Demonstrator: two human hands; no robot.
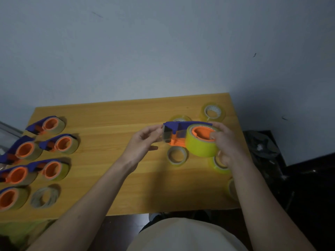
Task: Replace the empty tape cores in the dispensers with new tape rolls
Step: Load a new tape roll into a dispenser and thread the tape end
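Above the wooden table (112, 142) I hold a blue and orange tape dispenser (178, 130) with a yellow tape roll (200, 147) seated on its orange hub. My right hand (225, 142) grips the roll and hub from the right side. My left hand (145, 142) pinches the clear tape end at the dispenser's mouth. Loose yellow tape rolls lie under and around it: one (176, 156) below the dispenser, one (213, 111) at the far right, one (218, 164) partly hidden by my right hand.
Several loaded blue and orange dispensers (52, 143) lie in rows at the table's left. An empty brown core (45, 197) sits near the front left. Another roll (233, 189) lies at the right edge. Dark bags (264, 149) are on the floor to the right.
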